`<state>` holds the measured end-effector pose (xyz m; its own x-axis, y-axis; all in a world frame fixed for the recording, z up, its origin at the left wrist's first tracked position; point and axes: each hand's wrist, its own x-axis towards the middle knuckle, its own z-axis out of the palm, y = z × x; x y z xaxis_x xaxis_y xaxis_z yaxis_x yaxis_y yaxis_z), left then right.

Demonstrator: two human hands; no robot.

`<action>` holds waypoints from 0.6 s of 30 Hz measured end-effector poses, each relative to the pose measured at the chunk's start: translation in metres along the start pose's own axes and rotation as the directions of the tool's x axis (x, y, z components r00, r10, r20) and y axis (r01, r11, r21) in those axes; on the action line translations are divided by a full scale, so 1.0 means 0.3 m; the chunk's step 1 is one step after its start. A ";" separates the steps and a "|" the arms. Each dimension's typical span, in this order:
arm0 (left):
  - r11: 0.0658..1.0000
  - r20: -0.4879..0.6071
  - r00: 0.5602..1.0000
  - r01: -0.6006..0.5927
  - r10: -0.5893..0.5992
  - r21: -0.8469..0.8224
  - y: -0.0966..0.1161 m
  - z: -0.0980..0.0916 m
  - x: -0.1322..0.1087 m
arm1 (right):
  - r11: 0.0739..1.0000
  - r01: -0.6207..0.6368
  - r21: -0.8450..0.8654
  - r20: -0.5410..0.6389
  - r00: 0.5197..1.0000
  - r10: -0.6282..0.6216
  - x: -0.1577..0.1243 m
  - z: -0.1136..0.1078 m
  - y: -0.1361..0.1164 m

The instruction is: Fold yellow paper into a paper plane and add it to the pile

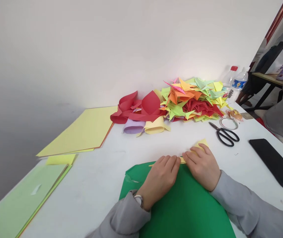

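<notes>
A narrow piece of pale yellow paper [182,160] lies across the far edge of a large green sheet [188,208]. My left hand [162,177], with a watch at its wrist, is closed on this paper, its fingertips bent down over it. Just to the right, my right hand [202,168] is closed on the same paper, fingers curled and pressed down. One wider end of the paper shows beyond the right fingers; a thin tip sticks out left of my left hand. Much of the fold is hidden under both hands.
Black scissors [224,134], a tape roll [229,123] and a black phone [275,162] lie at right. Folded paper stars [193,99], red paper shapes [151,104] and plastic bottles [239,81] stand by the wall. Yellow sheets [82,132] and pale green sheets [24,191] lie left.
</notes>
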<state>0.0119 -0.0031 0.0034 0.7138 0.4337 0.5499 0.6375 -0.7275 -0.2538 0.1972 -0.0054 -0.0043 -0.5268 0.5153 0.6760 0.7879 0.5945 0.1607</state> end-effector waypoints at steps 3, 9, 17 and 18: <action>1.000 0.032 0.999 -0.006 0.007 -0.012 0.000 0.008 -0.002 | 1.000 0.017 0.018 -0.006 1.000 -0.017 -0.005 0.002 -0.008; 0.998 -0.003 0.999 -0.033 0.033 -0.048 -0.012 0.006 -0.008 | 0.997 -0.032 0.069 0.025 0.999 0.031 -0.001 -0.009 -0.013; 0.998 -0.055 0.997 -0.048 0.045 -0.046 -0.023 -0.007 -0.009 | 0.993 -0.094 0.072 0.048 0.995 0.091 -0.010 -0.010 0.000; 0.998 -0.059 0.997 -0.048 0.045 -0.049 -0.023 -0.006 -0.009 | 0.993 -0.093 0.073 0.033 0.995 0.091 -0.010 -0.007 0.000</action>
<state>0.0052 -0.0004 0.0051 0.7237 0.3684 0.5836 0.5876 -0.7725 -0.2410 0.1995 -0.0083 -0.0049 -0.4633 0.5871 0.6638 0.8078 0.5878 0.0440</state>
